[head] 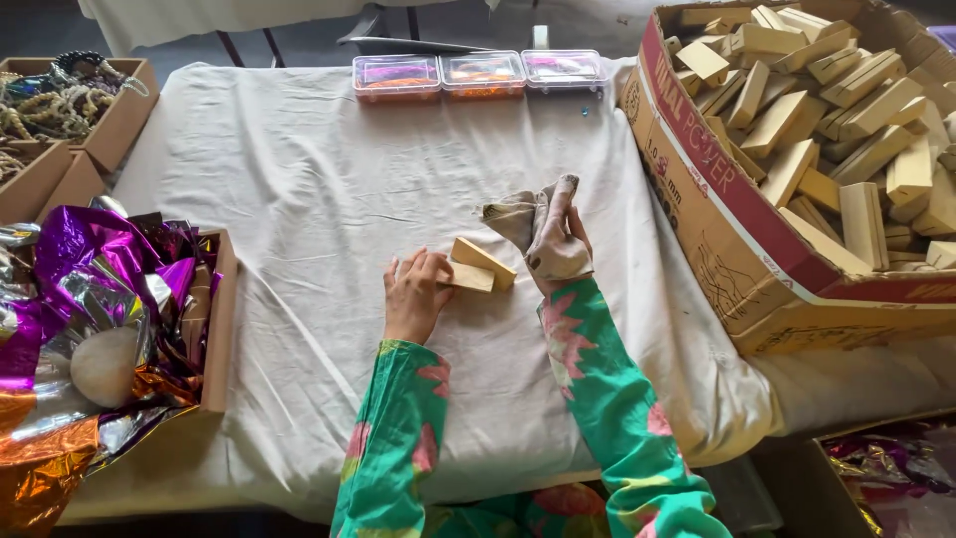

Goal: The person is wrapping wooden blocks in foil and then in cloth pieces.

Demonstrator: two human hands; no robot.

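A desk (299, 189) draped in a wrinkled off-white cloth carries two wooden blocks (476, 269) near its middle, three clear plastic boxes (478, 75) in a row at its far edge, and a large cardboard box of wooden blocks (797, 149) on its right end.

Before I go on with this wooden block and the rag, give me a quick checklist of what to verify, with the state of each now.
1. Left hand steadies the wooden block on the cloth-covered table: ok.
2. Right hand has the beige rag in its grip: ok.
3. Rag in contact with the block: cannot tell.
4. Bare cloth around the block, nothing crowding it: ok.
5. Carton of wooden blocks close at the right: ok.
6. Block's surface condition: cannot tell.
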